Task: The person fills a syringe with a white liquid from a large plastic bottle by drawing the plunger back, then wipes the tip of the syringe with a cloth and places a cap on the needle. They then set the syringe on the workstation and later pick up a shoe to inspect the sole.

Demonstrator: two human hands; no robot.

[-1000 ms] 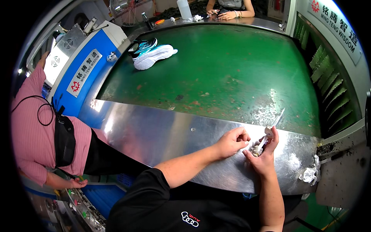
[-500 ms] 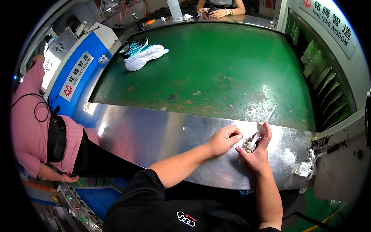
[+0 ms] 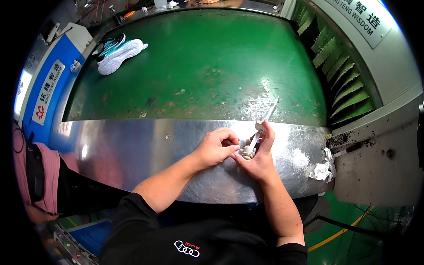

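My right hand is closed around a slim, pale stick-like tool, whose narrow translucent tip points up and away over the belt's near edge. Crumpled whitish material sits at the tool's lower end, between thumb and fingers. Close beside it on the left is my left hand, with curled fingers and the thumb pressed to the index finger. Whatever may be in that pinch is too small to make out. Both hands are above the metal ledge.
Sneakers with white soles and black and turquoise uppers lie far left on the green belt. Crumpled white paper rests at the ledge's right end. Green strip curtains hang at right. A person in pink stands at left.
The whole view has shifted, so the belt, sneakers and ledge appear farther left and higher. My left fingertips are now closer to my right thumb. The right hand still holds the tool.
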